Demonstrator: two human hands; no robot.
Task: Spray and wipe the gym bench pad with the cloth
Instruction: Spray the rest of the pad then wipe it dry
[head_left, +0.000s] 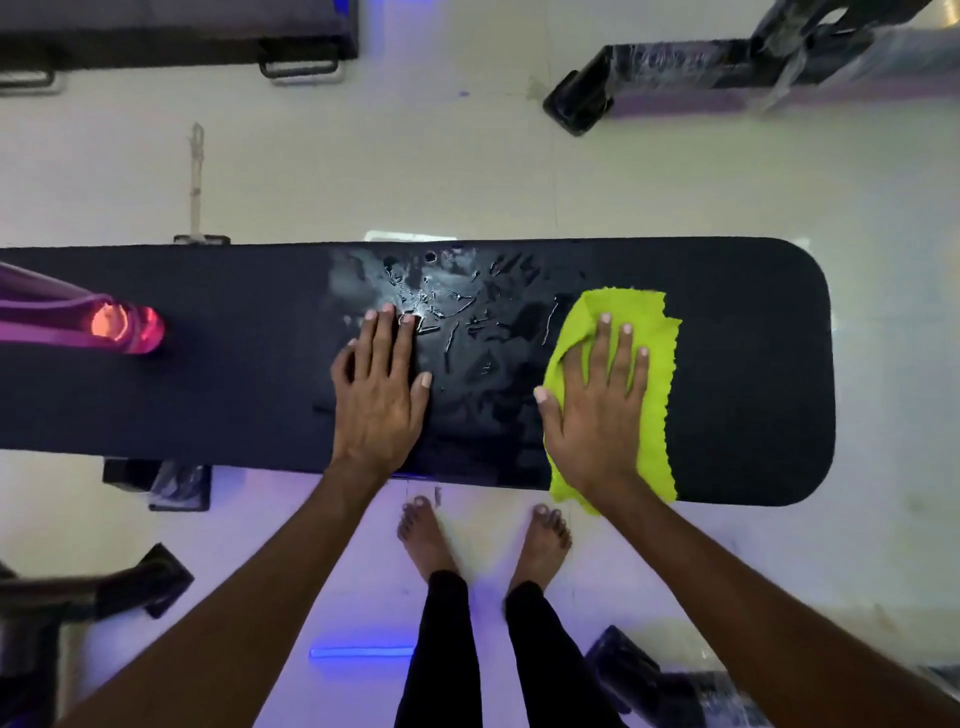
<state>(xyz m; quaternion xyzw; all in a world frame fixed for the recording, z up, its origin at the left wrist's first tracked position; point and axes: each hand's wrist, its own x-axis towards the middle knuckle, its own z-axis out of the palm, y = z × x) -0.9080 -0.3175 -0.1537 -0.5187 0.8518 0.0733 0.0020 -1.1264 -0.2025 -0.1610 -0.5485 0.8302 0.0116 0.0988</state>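
Fingers: straight and spread on both hands, holding nothing in a curl.
Right hand (597, 410): lies flat on the cloth, pressing it onto the pad.
Left hand (379, 395): lies flat and bare on the pad, just left of the wet patch, fingertips at its edge.
Cloth (649, 364): lime green with ragged edges, spread on the pad's right part, reaching over the near edge.
Bench pad (234, 395): long, black, lying crosswise, its rounded end to the right.
Wet patch (447, 312): glistening streaks and drops between the two hands, toward the far edge.
Spray bottle (124, 325): pink and translucent, at the pad's left end, well apart from both hands.
Feet (426, 540): bare, on the pale floor (519, 182) below the near edge.
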